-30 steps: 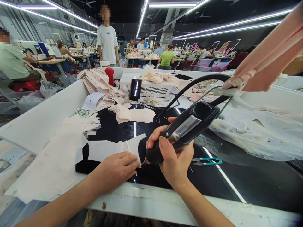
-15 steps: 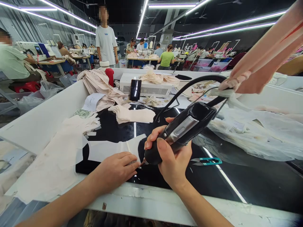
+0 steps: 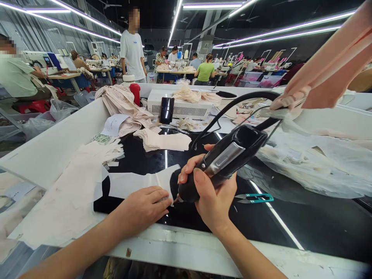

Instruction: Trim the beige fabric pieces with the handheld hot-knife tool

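Observation:
My right hand (image 3: 213,193) is wrapped round a black corded hand tool (image 3: 226,159) with a silver lever on its side. The tool slants down to the left, and its small copper-coloured tip (image 3: 176,199) meets the right edge of a pale fabric piece (image 3: 130,184). My left hand (image 3: 148,205) lies on that piece, fingers stretched out and pressing it to the glossy black work surface, fingertips close beside the tip. The left thumb is hidden. Teal thread snips (image 3: 255,198) lie to the right of my right hand.
Pale fabric layers (image 3: 64,193) cover the left side. A stack of cut pieces (image 3: 162,140), a phone (image 3: 166,110) and a white vented box (image 3: 177,108) stand behind. A plastic bag (image 3: 314,166) lies right. The tool's cable (image 3: 235,101) hangs from a pink cloth tie (image 3: 290,99).
My hands, the tool and the fabric piece hold almost the same position. In the background, the standing person in a white shirt has shifted slightly to the right.

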{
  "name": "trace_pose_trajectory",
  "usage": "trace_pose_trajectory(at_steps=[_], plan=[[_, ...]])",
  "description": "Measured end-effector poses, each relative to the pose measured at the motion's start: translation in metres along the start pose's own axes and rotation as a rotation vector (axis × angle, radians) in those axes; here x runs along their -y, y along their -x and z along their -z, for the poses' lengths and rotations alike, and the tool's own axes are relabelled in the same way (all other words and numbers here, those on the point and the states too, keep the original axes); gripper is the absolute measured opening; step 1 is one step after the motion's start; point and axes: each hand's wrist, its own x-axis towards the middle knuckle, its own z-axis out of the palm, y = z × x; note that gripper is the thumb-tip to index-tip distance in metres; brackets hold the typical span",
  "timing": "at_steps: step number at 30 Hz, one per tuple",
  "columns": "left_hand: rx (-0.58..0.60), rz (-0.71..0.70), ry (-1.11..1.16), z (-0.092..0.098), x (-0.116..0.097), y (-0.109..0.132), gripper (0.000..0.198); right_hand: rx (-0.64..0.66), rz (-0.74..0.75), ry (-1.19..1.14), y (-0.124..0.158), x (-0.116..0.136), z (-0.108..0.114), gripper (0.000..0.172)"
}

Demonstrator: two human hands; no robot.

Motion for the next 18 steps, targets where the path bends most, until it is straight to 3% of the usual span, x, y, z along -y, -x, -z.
trace_pose_trajectory(at_steps=[12,18], plan=[[0.038,0.026,0.047,0.014,0.006,0.013,0.028,0.055,-0.041,-0.040,0.010,0.012,0.005,0.041],[0.089,-0.020,0.128,0.038,-0.002,0.012,0.030,-0.067,0.057,0.046,-0.021,0.016,0.021,0.034]])
